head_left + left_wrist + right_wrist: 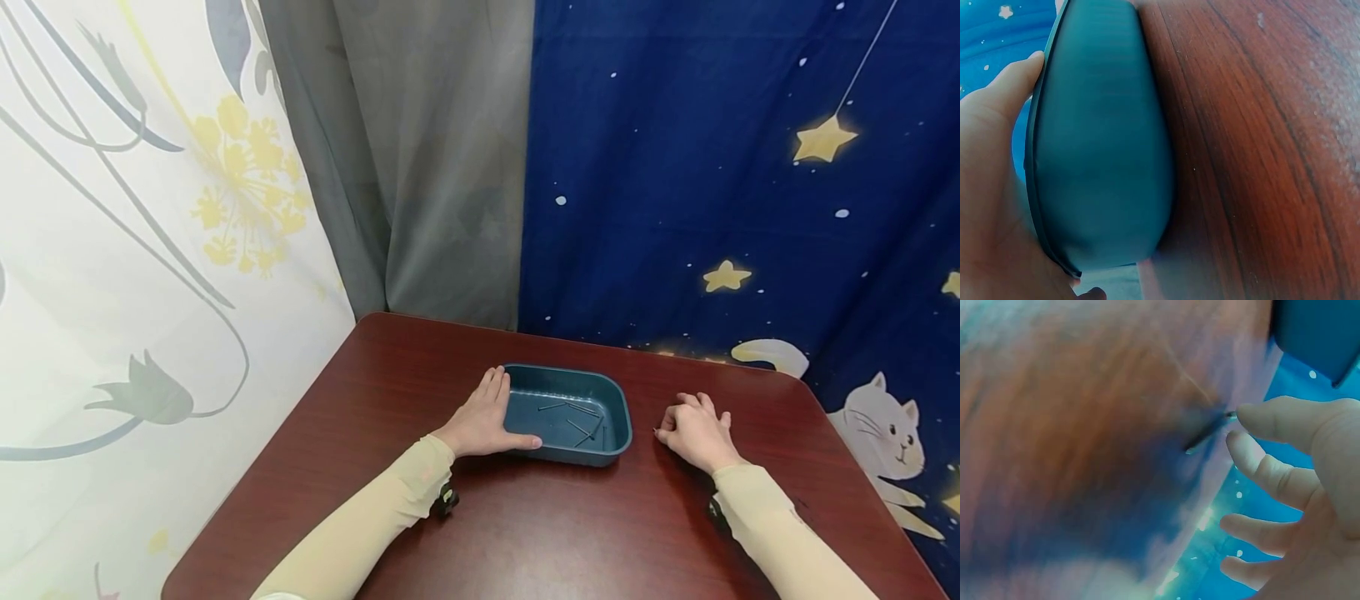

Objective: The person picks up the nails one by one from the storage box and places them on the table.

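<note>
A dark teal plastic tray [567,454] sits on the table with several thin dark nails [579,428] lying inside it. My left hand [483,418] rests over the tray's left end, fingers straight toward the far corner and thumb across the near rim. In the left wrist view the tray's outer wall [1104,137] fills the middle, with the left hand [991,169] along its rim. Right of the tray, low over the table, my right hand [699,433] pinches a nail [1207,434] between thumb and index fingertips; its other fingers are spread loosely.
The reddish-brown wooden table [570,533] has rounded far corners. Behind it hang a grey curtain [450,167] and a blue starry curtain [660,167]; a white patterned curtain [150,275] is on the left. A dark wrist device [446,500] sits under the left sleeve.
</note>
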Tool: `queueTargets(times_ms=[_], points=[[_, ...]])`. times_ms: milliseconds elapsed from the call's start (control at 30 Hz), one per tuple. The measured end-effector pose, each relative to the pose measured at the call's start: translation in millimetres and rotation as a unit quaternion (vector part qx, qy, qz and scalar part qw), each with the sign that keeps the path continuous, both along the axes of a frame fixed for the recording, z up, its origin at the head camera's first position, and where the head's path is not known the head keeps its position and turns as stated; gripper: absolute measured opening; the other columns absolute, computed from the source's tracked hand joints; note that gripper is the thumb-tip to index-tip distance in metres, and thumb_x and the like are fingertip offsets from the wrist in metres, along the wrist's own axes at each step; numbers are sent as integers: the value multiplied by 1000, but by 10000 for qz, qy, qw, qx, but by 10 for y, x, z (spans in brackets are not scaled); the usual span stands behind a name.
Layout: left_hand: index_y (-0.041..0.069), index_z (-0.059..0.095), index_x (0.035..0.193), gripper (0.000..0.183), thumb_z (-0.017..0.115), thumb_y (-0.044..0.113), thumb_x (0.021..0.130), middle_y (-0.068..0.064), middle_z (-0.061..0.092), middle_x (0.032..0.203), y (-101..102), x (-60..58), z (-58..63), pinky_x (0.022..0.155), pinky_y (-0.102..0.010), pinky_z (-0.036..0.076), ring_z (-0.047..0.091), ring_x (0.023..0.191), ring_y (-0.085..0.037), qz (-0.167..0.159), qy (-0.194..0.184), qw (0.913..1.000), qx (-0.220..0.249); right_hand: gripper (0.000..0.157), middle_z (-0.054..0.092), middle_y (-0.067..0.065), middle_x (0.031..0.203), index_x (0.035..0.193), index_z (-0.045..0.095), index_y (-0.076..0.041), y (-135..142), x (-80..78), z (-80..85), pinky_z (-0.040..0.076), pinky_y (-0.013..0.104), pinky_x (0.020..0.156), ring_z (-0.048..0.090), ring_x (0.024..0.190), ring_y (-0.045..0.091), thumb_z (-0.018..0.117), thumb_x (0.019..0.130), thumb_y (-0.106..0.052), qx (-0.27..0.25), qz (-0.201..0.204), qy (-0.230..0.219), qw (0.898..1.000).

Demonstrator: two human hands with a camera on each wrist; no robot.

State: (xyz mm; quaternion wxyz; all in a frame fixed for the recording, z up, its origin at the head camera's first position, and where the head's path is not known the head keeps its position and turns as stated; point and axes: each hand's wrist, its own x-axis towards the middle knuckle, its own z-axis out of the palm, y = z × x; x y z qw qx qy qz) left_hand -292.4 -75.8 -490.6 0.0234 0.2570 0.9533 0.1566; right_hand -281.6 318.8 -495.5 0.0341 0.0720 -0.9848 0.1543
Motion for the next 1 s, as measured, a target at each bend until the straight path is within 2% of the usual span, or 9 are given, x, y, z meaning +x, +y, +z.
queueTargets(times_ms=[233,467,667,833,1000], points=[[-1,9,160,134,49,93,73,-14,-1,168,2,10,34,120,-40,17,-2,154,-28,52,-29,10000,62,10,38,35,145,85,70,-17,-14,-5,150,9,85,96,21,136,59,75,87,-26,-60,57,205,9998],[-3,11,159,133,51,91,74,-16,1,168,1,19,21,120,-41,18,1,154,-31,18,10,9999,120,31,35,33,149,113,70,-8,-101,10,272,9,83,99,22,137,57,73,89,-28,-131,241,409,9988],[-4,12,159,134,49,92,74,-18,3,167,-4,19,1,120,-40,16,1,154,-31,-15,39,9999,108,46,34,32,151,129,63,-7,-263,22,329,23,76,103,27,138,53,74,90,-27,-317,568,649,9958],[-5,12,159,133,50,91,74,-19,4,167,0,18,4,120,-41,17,3,154,-32,-51,83,9999,105,51,38,27,151,135,60,-10,-425,9,336,34,70,102,31,139,47,76,89,-27,-461,850,854,9916],[-5,12,159,133,52,90,74,-17,1,167,1,15,6,120,-42,19,2,154,-32,-32,63,9999,143,48,46,22,146,130,64,-10,-594,-1,304,38,63,104,35,137,42,80,87,-25,-393,1443,984,9838]])
